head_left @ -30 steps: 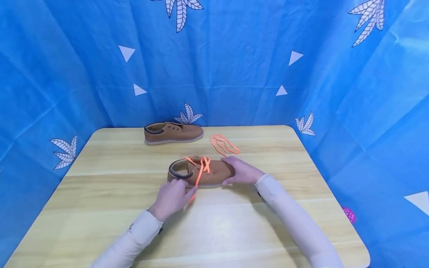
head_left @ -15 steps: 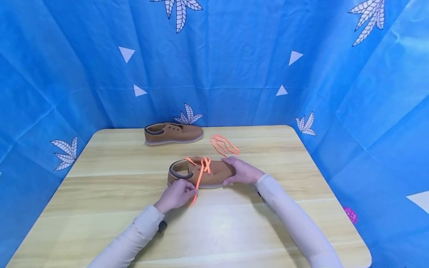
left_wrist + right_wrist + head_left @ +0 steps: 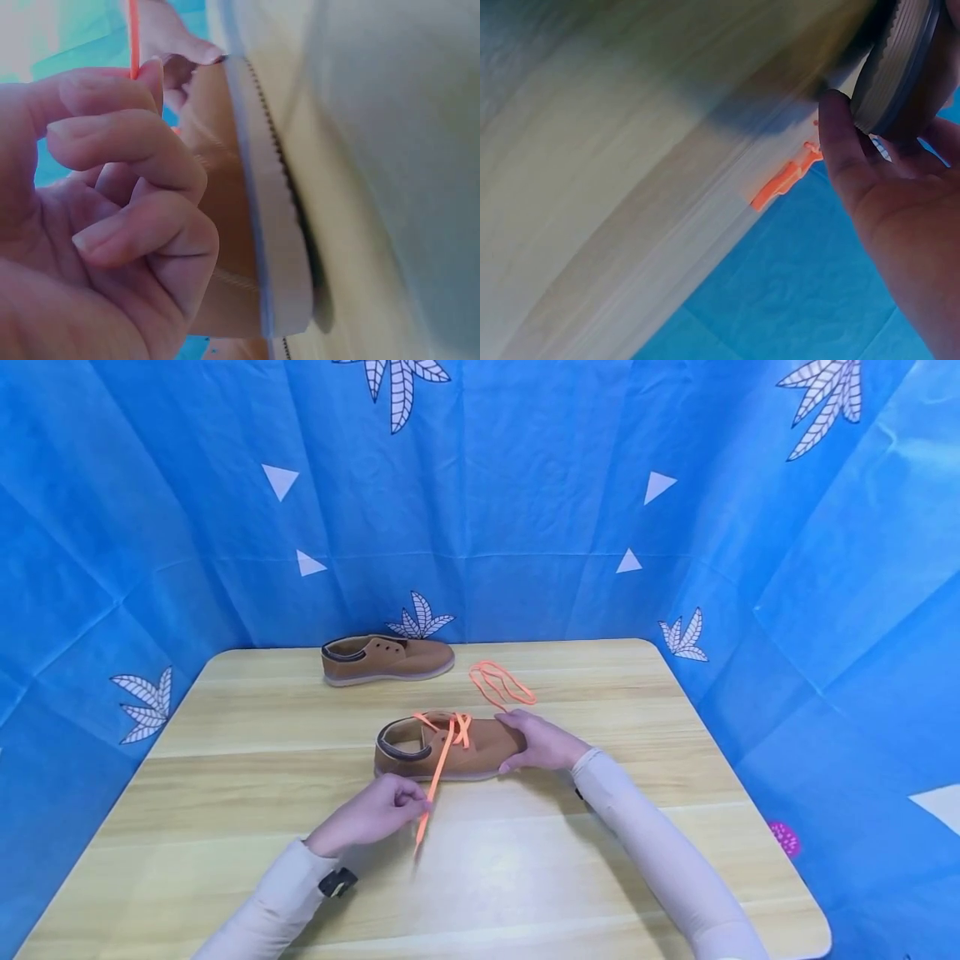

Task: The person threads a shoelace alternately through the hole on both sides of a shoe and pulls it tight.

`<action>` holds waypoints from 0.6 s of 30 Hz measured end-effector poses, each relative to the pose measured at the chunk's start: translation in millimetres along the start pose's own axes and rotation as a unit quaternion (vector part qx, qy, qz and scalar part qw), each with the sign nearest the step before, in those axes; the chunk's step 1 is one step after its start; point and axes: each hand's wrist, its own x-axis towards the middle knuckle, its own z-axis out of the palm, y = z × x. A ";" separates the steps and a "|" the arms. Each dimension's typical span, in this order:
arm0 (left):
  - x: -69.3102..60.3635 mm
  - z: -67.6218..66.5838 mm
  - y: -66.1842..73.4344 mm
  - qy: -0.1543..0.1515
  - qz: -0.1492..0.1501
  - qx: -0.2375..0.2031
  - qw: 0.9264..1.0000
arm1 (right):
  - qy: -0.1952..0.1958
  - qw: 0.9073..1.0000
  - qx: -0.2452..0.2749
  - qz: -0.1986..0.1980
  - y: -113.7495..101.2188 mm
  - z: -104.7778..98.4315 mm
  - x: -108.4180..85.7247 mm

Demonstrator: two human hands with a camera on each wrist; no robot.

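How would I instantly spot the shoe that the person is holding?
Find the pale table; near its middle, the right hand grips a brown shoe by the toe. An orange lace crosses that nearer shoe, whereas the other brown shoe, farther back, has none.

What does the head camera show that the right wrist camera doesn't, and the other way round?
Only the head view shows the left hand pinching a strand of orange lace, the crossed lacing on the nearer shoe, and the unlaced brown shoe at the back of the table.

Only the right wrist view shows the ribbing on the sole's edge, up close.

Both show the right hand holding the brown lace-up shoe, loose orange lace, the wood-grain table and the blue cloth.
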 end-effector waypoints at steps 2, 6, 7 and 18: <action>-4.8 -2.6 2.6 -0.001 0.001 -0.004 1.000 | 0.000 1.000 -0.001 0.000 0.3 0.2 0.3; -12.2 -6.0 6.2 -0.001 0.007 -0.010 1.000 | 0.002 1.000 -0.004 0.000 0.3 0.0 0.6; -13.7 -6.5 6.6 -0.001 0.008 -0.013 1.000 | 0.002 1.000 -0.004 -0.002 0.1 0.0 0.7; -18.6 -9.8 15.9 -0.002 0.012 -0.016 1.000 | 0.005 1.000 -0.002 0.002 0.4 -1.9 -0.8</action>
